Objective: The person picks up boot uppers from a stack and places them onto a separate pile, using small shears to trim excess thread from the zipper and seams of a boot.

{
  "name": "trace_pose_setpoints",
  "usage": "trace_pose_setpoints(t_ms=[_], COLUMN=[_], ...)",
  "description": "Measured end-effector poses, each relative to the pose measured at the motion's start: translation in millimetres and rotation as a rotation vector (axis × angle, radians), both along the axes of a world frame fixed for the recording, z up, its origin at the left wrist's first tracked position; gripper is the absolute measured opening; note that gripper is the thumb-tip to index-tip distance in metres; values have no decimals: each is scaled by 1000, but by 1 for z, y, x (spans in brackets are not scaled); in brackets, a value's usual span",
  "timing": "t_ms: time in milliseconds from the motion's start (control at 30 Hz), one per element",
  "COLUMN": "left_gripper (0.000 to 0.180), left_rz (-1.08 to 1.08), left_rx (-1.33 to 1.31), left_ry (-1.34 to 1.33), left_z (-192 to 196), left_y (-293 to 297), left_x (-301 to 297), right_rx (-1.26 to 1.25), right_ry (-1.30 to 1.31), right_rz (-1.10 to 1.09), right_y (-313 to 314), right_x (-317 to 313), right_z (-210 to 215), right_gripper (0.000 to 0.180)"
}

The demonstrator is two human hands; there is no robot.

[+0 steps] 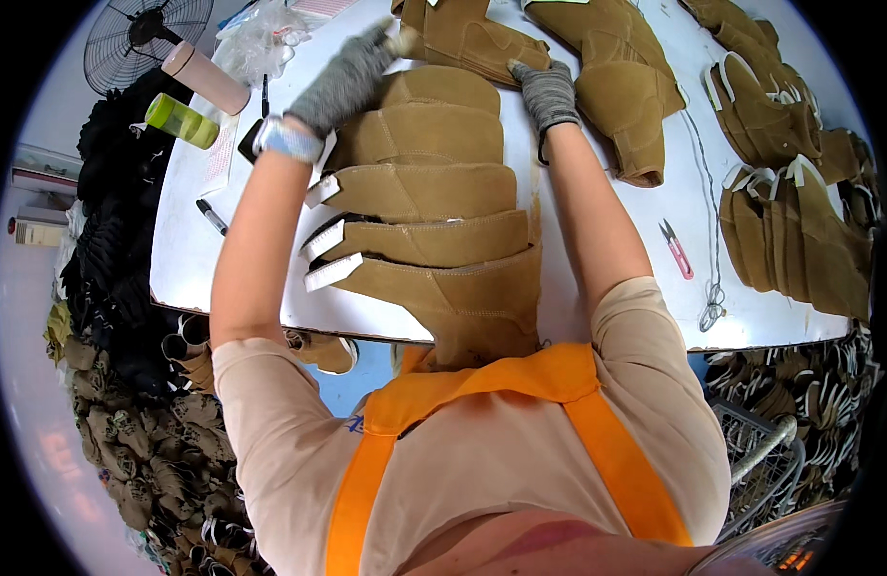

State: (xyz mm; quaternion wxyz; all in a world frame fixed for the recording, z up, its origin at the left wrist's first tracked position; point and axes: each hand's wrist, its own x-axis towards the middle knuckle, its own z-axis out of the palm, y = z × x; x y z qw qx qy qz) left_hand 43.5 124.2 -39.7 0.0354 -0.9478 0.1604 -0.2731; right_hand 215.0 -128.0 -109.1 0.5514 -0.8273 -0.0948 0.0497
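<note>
Both my hands wear grey knit gloves with bare fingertips. At the far middle of the table lies a brown suede boot upper (467, 40). My left hand (352, 75) reaches to its left edge, its fingertips smeared by motion, so their grip is unclear. My right hand (547, 94) is closed at the upper's right end, with the thumb against the edge. Between my forearms lies an overlapping row of several brown suede boot uppers (429, 192), some with white strips at their left ends. The nearest one hangs over the table's front edge against my body.
More brown uppers (621, 91) lie right of my right hand, with stacked bundles (794, 226) at the far right. Pink thread snips (678, 252) and a grey cord (714, 298) lie nearby. At left are a pink bottle (205, 77), a green-lidded cup (181, 121) and a marker (212, 217).
</note>
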Motion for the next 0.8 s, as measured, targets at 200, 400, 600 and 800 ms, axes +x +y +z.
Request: trace_pose_setpoints(t_ms=[200,400,600,800], left_gripper=[67,52,51,53], left_rz=[352,393,294,436], left_rx=[-1447,-1285,-1146,-361], left_ry=[453,199,321,414], left_z=[19,-14,6,60], left_y=[-5,34,10,-44], left_x=[53,91,81,66], right_rx=[131,429,337,400], right_ry=[51,-85,-577,-854], right_rz=[188,149,-45,-160], right_y=[-8,-31,-82,-96], right_x=[0,-4,-50,-84], right_z=[33,53,98,136], right_gripper=[55,56,50,45])
